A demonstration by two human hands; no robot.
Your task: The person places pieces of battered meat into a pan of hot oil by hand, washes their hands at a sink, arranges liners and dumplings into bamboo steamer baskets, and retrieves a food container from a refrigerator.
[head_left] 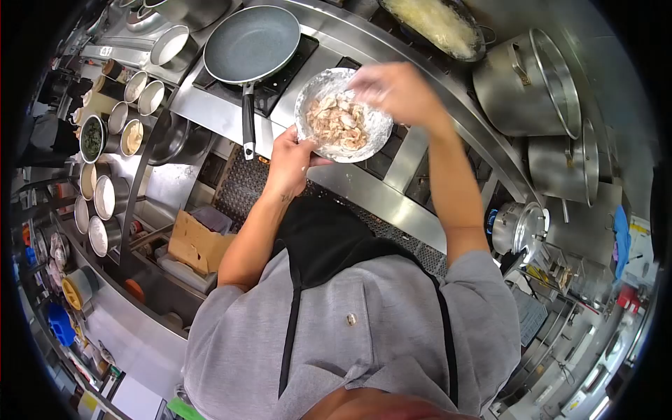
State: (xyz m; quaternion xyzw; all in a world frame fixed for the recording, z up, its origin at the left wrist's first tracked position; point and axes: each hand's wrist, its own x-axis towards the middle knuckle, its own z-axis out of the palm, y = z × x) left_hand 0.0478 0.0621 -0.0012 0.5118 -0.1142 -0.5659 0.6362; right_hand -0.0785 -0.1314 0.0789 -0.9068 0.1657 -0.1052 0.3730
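Note:
My left hand (290, 159) grips the rim of a metal bowl (378, 136) dusted with white flour, with the thumb over its near left edge. Inside the bowl lie pale, flour-coated pieces of food (339, 122), possibly meat. Over the bowl's right side is my right hand (395, 94), its fingers smeared by motion, so whether they hold anything is unclear. Left of the bowl, a grey frying pan (252, 45) with a black handle rests on the stove.
At the top, a dark pan holds pale, bubbling food (434, 24). Large steel pots (521, 84) stand on the right. Several round containers (105, 196) of ingredients line the left counter. A cardboard box (199, 241) sits on a lower shelf, by the black floor mat (245, 189).

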